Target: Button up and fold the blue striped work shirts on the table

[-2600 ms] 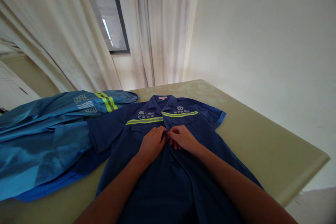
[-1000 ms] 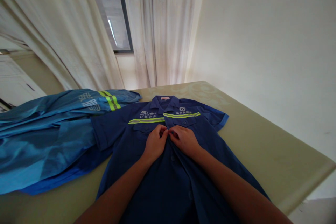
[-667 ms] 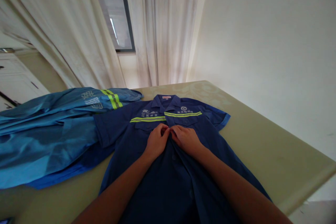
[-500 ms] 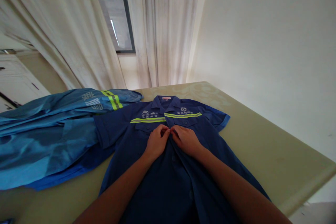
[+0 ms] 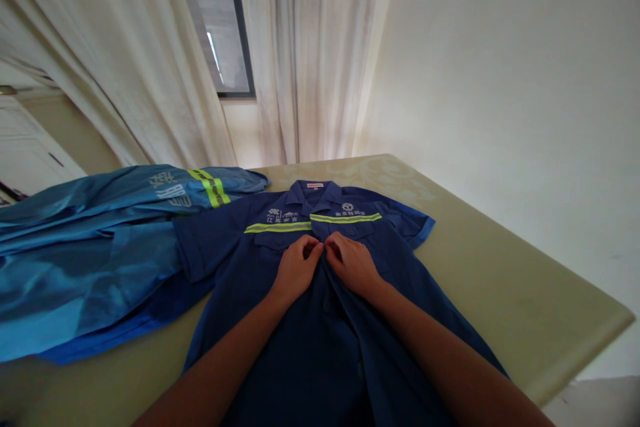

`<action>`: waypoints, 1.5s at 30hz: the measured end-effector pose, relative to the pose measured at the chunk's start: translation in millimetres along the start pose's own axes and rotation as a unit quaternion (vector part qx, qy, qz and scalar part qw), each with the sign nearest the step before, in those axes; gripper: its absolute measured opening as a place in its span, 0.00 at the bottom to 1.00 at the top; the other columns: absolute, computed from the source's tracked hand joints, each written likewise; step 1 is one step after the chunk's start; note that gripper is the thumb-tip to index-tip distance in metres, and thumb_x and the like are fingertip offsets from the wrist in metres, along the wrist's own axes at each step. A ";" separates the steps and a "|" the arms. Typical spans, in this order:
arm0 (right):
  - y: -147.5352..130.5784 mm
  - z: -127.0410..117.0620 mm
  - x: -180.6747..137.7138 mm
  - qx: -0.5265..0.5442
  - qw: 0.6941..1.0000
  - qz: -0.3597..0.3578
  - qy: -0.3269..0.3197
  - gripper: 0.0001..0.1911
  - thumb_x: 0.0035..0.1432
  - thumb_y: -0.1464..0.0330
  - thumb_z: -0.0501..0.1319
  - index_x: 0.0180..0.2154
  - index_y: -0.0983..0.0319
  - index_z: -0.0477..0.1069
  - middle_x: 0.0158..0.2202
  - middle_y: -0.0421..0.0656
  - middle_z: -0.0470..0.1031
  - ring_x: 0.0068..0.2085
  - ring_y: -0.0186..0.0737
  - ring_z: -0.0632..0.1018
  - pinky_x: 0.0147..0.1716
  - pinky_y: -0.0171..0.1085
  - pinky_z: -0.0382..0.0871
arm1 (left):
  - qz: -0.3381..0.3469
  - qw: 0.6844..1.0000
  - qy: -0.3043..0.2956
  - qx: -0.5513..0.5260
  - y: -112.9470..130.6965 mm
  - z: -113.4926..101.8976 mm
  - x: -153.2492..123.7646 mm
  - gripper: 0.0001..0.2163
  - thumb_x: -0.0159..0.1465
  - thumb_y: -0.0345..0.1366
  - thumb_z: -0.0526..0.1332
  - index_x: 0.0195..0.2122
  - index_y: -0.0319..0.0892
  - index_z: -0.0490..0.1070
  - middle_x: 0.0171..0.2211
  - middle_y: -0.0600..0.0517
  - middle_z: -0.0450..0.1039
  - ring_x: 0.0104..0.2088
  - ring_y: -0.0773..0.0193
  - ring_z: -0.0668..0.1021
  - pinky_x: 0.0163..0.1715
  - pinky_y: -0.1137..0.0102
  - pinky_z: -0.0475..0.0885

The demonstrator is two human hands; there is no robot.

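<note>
A dark blue short-sleeved work shirt (image 5: 295,347) lies front side up, collar away from me, with yellow-green reflective strips across the chest. My left hand (image 5: 299,263) pinches the front opening just below the chest strips. Close beside it, my right hand (image 5: 353,263) pinches the other front edge, the fingertips of both hands almost touching. Below the hands the two front panels part slightly. Whatever small piece sits between the fingertips is hidden.
Lighter blue work clothes (image 5: 125,247) with a reflective band lie heaped at the left, touching the shirt's sleeve. The pale green table (image 5: 500,273) ends at a corner on the right. Curtains (image 5: 290,80) and a white wall (image 5: 510,80) stand behind it.
Both hands stay pinched at the same spot on the shirt front, with only a slight shift of the fingers. The whole view has moved a little.
</note>
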State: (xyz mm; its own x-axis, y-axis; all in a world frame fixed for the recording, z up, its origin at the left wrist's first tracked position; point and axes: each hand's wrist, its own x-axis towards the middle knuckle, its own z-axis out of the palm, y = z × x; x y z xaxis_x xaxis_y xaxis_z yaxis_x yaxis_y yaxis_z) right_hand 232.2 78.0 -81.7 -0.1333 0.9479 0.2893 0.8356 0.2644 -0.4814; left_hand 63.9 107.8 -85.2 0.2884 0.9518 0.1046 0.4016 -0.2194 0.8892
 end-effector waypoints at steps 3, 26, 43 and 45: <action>3.6 0.2 1.2 0.024 1.000 0.002 -0.010 0.02 0.67 0.70 0.59 0.41 0.59 0.71 0.31 0.38 0.76 0.31 0.36 0.75 0.34 0.34 0.61 | -0.003 1.000 -0.001 0.004 -1.4 -1.1 1.7 0.11 0.68 0.43 0.57 0.38 0.44 0.76 0.38 0.50 0.81 0.40 0.57 0.81 0.44 0.64 0.72; 19.0 0.6 7.0 0.150 0.986 -0.008 -0.066 0.04 0.60 0.72 0.64 0.38 0.61 0.76 0.23 0.35 0.72 0.25 0.32 0.72 0.28 0.31 0.60 | 0.008 0.993 -0.115 -0.036 -11.2 -18.6 13.5 0.09 0.58 0.30 0.65 0.41 0.41 0.79 0.38 0.48 0.83 0.40 0.58 0.83 0.44 0.66 0.75; 26.2 0.8 7.7 0.263 0.962 0.016 -0.070 0.11 0.60 0.62 0.66 0.39 0.62 0.81 0.22 0.36 0.69 0.24 0.31 0.66 0.25 0.31 0.57 | 0.032 0.998 -0.046 0.024 -4.0 -15.4 6.7 0.06 0.62 0.30 0.62 0.37 0.45 0.78 0.36 0.53 0.82 0.38 0.61 0.83 0.41 0.68 0.74; 25.7 1.5 7.4 0.264 0.962 0.017 -0.065 0.10 0.60 0.63 0.66 0.39 0.62 0.81 0.22 0.36 0.69 0.24 0.31 0.66 0.25 0.31 0.57 | 0.038 0.998 -0.042 0.040 -3.8 -14.9 6.2 0.06 0.62 0.29 0.62 0.37 0.45 0.77 0.36 0.53 0.82 0.37 0.61 0.83 0.40 0.68 0.73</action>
State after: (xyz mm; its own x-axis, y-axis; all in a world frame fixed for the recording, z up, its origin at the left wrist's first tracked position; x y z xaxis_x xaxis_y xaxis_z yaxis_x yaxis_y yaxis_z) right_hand 251.9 92.1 -93.2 -0.2047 0.9627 0.1770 0.4588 0.2541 -0.8514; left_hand 51.2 117.7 -81.3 0.3914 0.9110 0.1303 0.4424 -0.3105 0.8414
